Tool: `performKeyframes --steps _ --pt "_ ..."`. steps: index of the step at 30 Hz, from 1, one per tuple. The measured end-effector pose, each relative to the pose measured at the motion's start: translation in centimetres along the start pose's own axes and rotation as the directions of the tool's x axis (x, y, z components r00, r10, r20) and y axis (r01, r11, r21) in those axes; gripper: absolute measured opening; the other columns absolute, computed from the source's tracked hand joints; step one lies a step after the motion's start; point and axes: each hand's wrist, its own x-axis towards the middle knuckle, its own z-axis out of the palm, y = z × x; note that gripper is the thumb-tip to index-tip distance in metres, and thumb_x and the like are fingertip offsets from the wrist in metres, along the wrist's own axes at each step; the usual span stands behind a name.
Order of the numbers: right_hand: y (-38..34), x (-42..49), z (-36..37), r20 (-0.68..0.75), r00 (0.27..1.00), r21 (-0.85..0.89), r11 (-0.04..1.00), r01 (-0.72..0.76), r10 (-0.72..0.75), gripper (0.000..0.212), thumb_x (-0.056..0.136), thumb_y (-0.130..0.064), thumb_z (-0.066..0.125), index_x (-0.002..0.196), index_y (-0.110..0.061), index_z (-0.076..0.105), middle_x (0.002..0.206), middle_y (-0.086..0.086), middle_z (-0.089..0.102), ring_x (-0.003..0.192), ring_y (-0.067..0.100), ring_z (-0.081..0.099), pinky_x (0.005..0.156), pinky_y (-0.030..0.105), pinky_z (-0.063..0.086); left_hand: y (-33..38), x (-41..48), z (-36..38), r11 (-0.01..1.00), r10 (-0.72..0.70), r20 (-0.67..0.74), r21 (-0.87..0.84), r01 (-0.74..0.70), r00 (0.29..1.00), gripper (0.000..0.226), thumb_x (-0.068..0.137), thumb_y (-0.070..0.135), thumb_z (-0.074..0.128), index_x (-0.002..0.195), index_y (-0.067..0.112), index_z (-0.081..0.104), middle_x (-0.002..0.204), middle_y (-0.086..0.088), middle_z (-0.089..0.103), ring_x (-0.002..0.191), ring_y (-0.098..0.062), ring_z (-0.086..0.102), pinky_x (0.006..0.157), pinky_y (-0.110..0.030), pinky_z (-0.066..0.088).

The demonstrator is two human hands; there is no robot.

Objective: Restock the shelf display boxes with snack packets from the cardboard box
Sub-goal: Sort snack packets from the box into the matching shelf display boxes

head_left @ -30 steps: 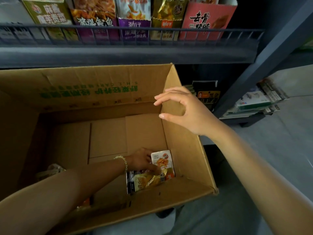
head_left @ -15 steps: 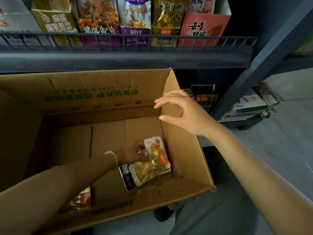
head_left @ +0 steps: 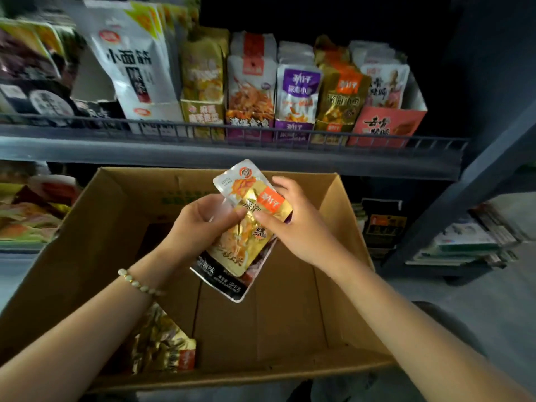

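We have lifted the gold snack packets (head_left: 246, 227) out of the cardboard box (head_left: 290, 329); our left hand (head_left: 200, 224) and right hand (head_left: 293, 224) now both grip them, just below the gold display box (head_left: 333, 129), ready for shelving.

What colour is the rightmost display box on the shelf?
Pinkish red with dark lettering, seen in the head view.
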Motion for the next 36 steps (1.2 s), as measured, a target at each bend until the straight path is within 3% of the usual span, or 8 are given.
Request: performKeyframes --steps 4,9,16,21,25,28,32,36 --pt "-1.3 2.4 0.7 -0.136 0.99 0.172 0.984 0.051 -0.028 0.07 0.077 -0.017 0.078 0.133 -0.026 0.037 0.129 -0.012 0.054 0.114 0.001 0.055 0.092 0.021 0.05 0.5 -0.6 0.6 0.975 -0.04 -0.078 -0.219 0.022 0.996 0.038 0.08 0.031 0.068 0.111 0.009 0.065 0.098 -0.013 0.074 0.085 -0.027 0.072 0.075 -0.038 0.059" --pt "-0.3 2.6 3.1 -0.214 0.976 0.24 0.971 0.011 0.042 0.062 0.074 -0.029 0.081 0.125 -0.026 0.046 0.117 -0.013 0.059 0.108 0.0 0.058 0.083 0.015 0.05 1.0 -0.4 0.7 0.929 0.002 -0.205 -0.363 -0.078 0.979 0.018 0.089 0.018 0.063 0.105 0.012 0.066 0.099 -0.01 0.074 0.09 -0.025 0.072 0.076 -0.035 0.059" --pt "0.7 3.0 3.3 -0.174 0.985 0.351 0.935 0.044 0.019 0.033 0.078 -0.02 0.077 0.105 -0.023 0.059 0.107 -0.005 0.07 0.1 0.003 0.065 0.085 0.023 0.053 1.7 -0.2 0.2 0.815 -0.079 -0.029 -0.578 0.047 0.996 0.028 0.091 0.031 0.055 0.113 0.016 0.062 0.108 -0.007 0.073 0.101 -0.023 0.069 0.081 -0.034 0.054" --pt "1.3 3.1 1.4 -0.113 0.993 0.301 0.954 -0.007 0.043 0.017 0.079 -0.023 0.076 0.093 -0.026 0.067 0.093 -0.011 0.073 0.089 -0.003 0.066 0.072 0.013 0.051 1.6 0.1 -0.4 0.9 -0.069 -0.088 -0.436 0.024 0.994 0.029 0.096 0.035 0.05 0.113 0.015 0.062 0.102 -0.005 0.075 0.094 -0.02 0.072 0.081 -0.034 0.054" --pt "1.9 3.5 0.3 -0.116 0.992 0.272 0.962 -0.02 0.053 0.031 0.078 -0.02 0.076 0.102 -0.029 0.059 0.102 -0.01 0.071 0.095 0.001 0.066 0.077 0.017 0.054 1.6 0.2 -0.4 0.931 -0.067 -0.177 -0.364 -0.002 0.982 0.02 0.097 0.026 0.053 0.1 0.01 0.064 0.088 -0.004 0.076 0.079 -0.018 0.073 0.068 -0.028 0.057" --pt "1.8 3.9 -1.1 -0.19 0.978 0.34 0.94 -0.016 0.085 0.033 0.079 -0.014 0.076 0.105 -0.024 0.059 0.102 -0.004 0.072 0.095 0.008 0.069 0.074 0.019 0.055 1.6 0.3 -0.8 0.962 -0.06 -0.212 -0.273 -0.001 0.975 0.016 0.097 0.024 0.053 0.096 0.011 0.062 0.084 -0.004 0.076 0.074 -0.016 0.073 0.07 -0.031 0.056" --pt "1.0 4.9 -3.5 -0.23 0.97 0.343 0.939 0.003 0.081 0.033 0.078 -0.016 0.077 0.103 -0.021 0.057 0.097 -0.004 0.072 0.089 0.006 0.069 0.08 0.025 0.057 1.8 0.4 -0.7 0.988 -0.056 -0.142 -0.153 0.034 0.988 0.016 0.097 0.021 0.052 0.097 0.01 0.063 0.09 -0.009 0.075 0.075 -0.017 0.073 0.073 -0.03 0.057" --pt "0.5 5.6 -4.5 -0.223 0.972 0.355 0.935 0.016 0.068 0.046 0.076 -0.018 0.079 0.113 -0.028 0.053 0.105 -0.001 0.07 0.097 0.012 0.068 0.086 0.034 0.056 3.0 0.6 1.0 0.978 -0.062 -0.02 -0.202 0.057 0.998 0.016 0.098 0.019 0.05 0.099 0.011 0.063 0.087 -0.004 0.076 0.075 -0.016 0.073 0.071 -0.026 0.056"
